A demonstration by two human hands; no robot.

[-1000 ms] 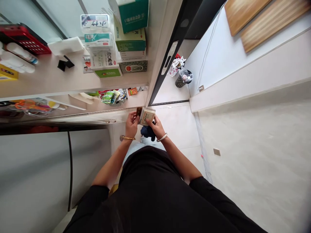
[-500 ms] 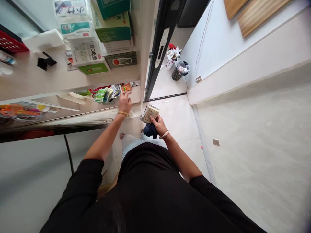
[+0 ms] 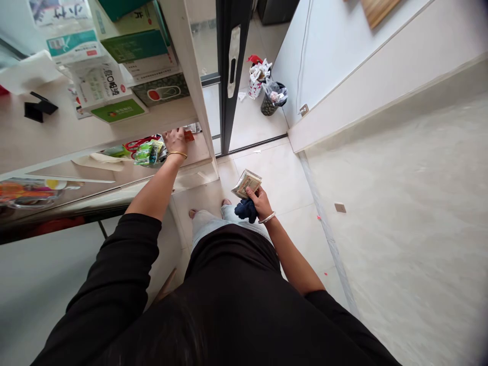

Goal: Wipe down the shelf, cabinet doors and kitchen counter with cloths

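The right hand (image 3: 262, 202) grasps a cream, dark-printed packet (image 3: 248, 181); the left hand (image 3: 176, 141) is near the right edge of the shelf (image 3: 200, 149), grip unclear.

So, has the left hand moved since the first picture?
Yes: judged against the lower shelf, the left hand has moved forward, from outside the shelf's front edge to inside it, beside the orange packet.

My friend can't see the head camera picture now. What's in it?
A person's left hand is in a low shelf beside colourful packets, while the right hand holds a flat printed bundle above dark blue cloth. Boxes sit on a higher shelf; two filled bins stand farther off.
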